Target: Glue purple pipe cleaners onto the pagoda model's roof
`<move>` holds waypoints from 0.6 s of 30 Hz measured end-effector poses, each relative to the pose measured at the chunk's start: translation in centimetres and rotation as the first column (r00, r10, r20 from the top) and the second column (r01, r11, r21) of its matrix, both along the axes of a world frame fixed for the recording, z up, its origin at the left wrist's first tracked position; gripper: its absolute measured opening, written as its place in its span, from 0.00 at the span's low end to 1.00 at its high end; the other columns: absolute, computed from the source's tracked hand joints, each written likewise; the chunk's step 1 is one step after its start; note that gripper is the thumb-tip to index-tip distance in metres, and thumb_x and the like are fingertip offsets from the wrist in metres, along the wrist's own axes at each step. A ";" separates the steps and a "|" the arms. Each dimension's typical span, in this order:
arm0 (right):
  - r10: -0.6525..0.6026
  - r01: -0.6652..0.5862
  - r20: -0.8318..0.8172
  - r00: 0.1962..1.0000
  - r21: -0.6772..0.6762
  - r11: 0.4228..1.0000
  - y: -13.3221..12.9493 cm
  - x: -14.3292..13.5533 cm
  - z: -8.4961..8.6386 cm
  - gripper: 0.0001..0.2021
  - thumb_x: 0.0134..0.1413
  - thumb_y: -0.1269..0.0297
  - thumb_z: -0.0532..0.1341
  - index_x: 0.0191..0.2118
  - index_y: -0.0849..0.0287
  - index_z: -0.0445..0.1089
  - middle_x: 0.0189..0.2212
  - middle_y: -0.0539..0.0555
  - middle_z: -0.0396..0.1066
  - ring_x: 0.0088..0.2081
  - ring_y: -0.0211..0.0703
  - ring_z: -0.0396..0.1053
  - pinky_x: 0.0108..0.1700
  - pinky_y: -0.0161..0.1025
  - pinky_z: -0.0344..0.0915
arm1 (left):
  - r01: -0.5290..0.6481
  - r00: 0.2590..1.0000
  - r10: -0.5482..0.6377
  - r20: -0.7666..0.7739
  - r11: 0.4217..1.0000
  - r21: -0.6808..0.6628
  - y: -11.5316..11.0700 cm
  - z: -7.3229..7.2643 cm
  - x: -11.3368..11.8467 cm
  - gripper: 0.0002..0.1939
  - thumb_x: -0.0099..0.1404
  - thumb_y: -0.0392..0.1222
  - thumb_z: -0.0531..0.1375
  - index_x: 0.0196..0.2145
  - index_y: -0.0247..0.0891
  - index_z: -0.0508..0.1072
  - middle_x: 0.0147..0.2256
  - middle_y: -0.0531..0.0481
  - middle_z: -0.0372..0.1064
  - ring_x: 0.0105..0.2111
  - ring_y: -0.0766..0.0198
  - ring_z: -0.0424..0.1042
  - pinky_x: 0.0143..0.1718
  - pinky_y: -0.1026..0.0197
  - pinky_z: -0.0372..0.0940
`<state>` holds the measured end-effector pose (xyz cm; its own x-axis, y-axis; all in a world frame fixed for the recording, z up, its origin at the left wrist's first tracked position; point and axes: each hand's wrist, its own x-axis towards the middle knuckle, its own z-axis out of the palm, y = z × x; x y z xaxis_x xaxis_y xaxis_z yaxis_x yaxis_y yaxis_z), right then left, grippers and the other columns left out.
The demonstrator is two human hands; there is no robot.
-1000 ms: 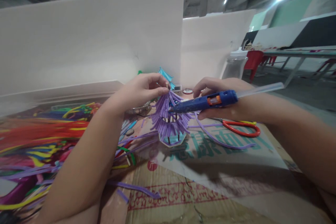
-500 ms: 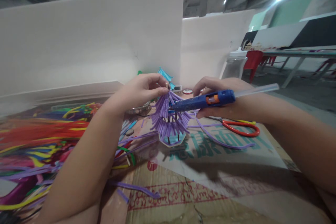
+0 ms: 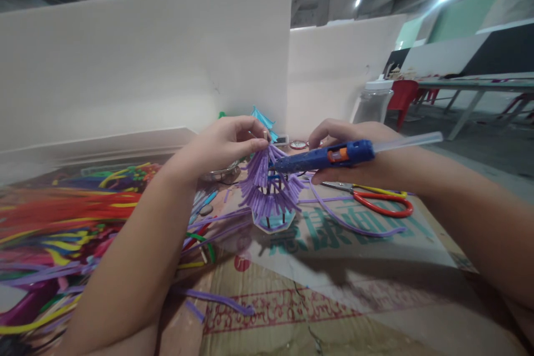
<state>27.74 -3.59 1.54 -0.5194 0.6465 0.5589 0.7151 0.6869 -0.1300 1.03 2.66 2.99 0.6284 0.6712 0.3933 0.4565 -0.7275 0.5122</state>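
Observation:
At the centre stands a small model pagoda (image 3: 271, 200) with tiered roofs of purple pipe cleaners, dark posts and a pale many-sided base. My left hand (image 3: 236, 139) pinches its top, where a short light stick pokes up. My right hand (image 3: 346, 142) is wrapped around a blue glue gun (image 3: 321, 158) with a clear glue stick jutting out of its back end. The nozzle points left and reaches the upper roof on its right side; whether it touches cannot be made out. Part of the right fingers is hidden behind the gun.
Red-handled scissors (image 3: 384, 204) and a loose purple pipe cleaner (image 3: 354, 227) lie right of the pagoda. A heap of coloured pipe cleaners (image 3: 75, 217) covers the left. Behind are a turquoise model roof (image 3: 262, 118), a white partition (image 3: 146, 67) and a clear bottle (image 3: 371, 103).
The glue gun's nozzle has shifted very slightly at the upper roof, and the right hand has moved a little with it. The left hand keeps its hold on the top.

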 end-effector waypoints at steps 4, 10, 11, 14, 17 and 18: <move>-0.030 0.029 -0.015 0.999 -0.030 0.999 -0.2 -0.1 0.3 0.22 0.46 0.43 0.69 0.42 0.51 0.70 0.31 0.47 0.77 0.30 0.44 0.73 0.29 0.37 0.59 | -0.001 1.000 0.001 0.001 1.000 0.008 0.0 0.0 0.0 0.09 0.65 0.44 0.60 0.38 0.35 0.73 0.34 0.50 0.71 0.31 0.67 0.68 0.32 0.64 0.62; -0.013 0.012 -0.042 0.999 -0.028 1.000 -0.2 -0.1 0.4 0.22 0.47 0.43 0.69 0.42 0.52 0.69 0.32 0.47 0.77 0.32 0.44 0.73 0.32 0.37 0.61 | -0.007 1.000 0.007 0.003 1.000 -0.004 0.0 0.1 0.0 0.10 0.65 0.45 0.61 0.38 0.35 0.73 0.33 0.50 0.71 0.32 0.66 0.68 0.33 0.63 0.62; -0.012 0.011 -0.042 0.999 -0.019 1.000 -0.1 0.0 0.3 0.22 0.48 0.43 0.69 0.42 0.52 0.69 0.32 0.47 0.77 0.31 0.43 0.73 0.32 0.37 0.61 | -0.011 1.000 0.011 0.004 1.000 -0.006 0.0 0.1 0.0 0.10 0.65 0.45 0.61 0.38 0.35 0.73 0.33 0.50 0.71 0.32 0.66 0.68 0.33 0.63 0.62; -0.022 0.022 -0.035 0.999 0.001 1.000 0.0 0.2 0.2 0.23 0.49 0.42 0.68 0.44 0.52 0.69 0.31 0.48 0.77 0.30 0.43 0.73 0.32 0.37 0.61 | -0.026 1.000 0.026 0.007 1.000 -0.004 -0.1 0.1 0.0 0.10 0.64 0.45 0.61 0.37 0.35 0.73 0.33 0.50 0.71 0.32 0.66 0.68 0.33 0.62 0.62; -0.040 0.040 -0.042 0.998 -0.003 0.999 0.0 0.2 0.2 0.24 0.49 0.41 0.67 0.44 0.53 0.69 0.30 0.49 0.77 0.29 0.44 0.72 0.31 0.38 0.61 | -0.025 1.000 0.025 0.005 1.000 0.002 -0.1 0.1 0.0 0.10 0.64 0.46 0.61 0.37 0.36 0.73 0.33 0.50 0.71 0.32 0.65 0.68 0.34 0.62 0.62; -0.048 0.048 -0.047 0.998 -0.010 0.999 -0.1 0.1 0.2 0.24 0.49 0.41 0.67 0.44 0.52 0.69 0.30 0.49 0.77 0.29 0.44 0.72 0.31 0.38 0.61 | -0.025 1.000 0.025 0.005 1.000 0.004 -0.1 0.1 0.0 0.10 0.64 0.46 0.61 0.37 0.36 0.73 0.33 0.50 0.71 0.32 0.65 0.69 0.34 0.62 0.62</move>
